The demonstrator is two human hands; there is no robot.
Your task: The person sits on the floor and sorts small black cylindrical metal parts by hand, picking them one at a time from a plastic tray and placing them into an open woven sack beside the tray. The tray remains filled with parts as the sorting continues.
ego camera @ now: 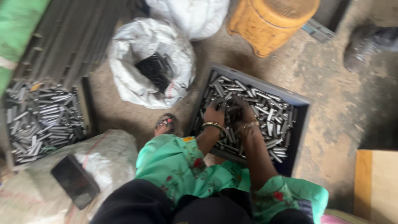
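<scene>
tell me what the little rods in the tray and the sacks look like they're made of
Small rods: likely metal, grey with dull glints, cylindrical; blur hides detail.
Tray: probably dark grey moulded plastic, plain matte walls.
White sack: looks like woven plastic, crinkled and slightly shiny.
Left hand and right hand dig among the rods.

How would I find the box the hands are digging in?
Look at the round yellow stool at the top. Just below it sits a dark crate full of short metal rods, with both hands inside. The other crate, far left, has no hands in it.
</scene>
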